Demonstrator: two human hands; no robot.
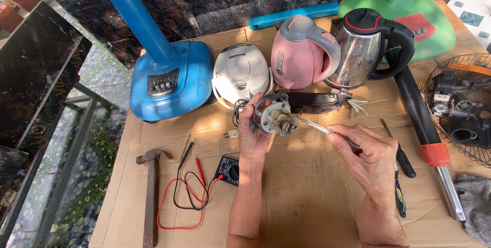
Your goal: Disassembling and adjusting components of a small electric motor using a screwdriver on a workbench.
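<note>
Head view: left hand (254,138) wrapped around a small motor (273,116), held up over the cardboard (307,197) just in front of the kettles. Right hand (371,158) pinched on a screwdriver (319,127), tip touching the motor's shaft end. Behind: blue fan base (171,81), white cooker (241,74), pink kettle (302,51), steel kettle (360,48). Lower left on the cardboard: hammer (151,197), and a multimeter (227,170) with red and black leads. Far right: fan grille (460,107).
</note>
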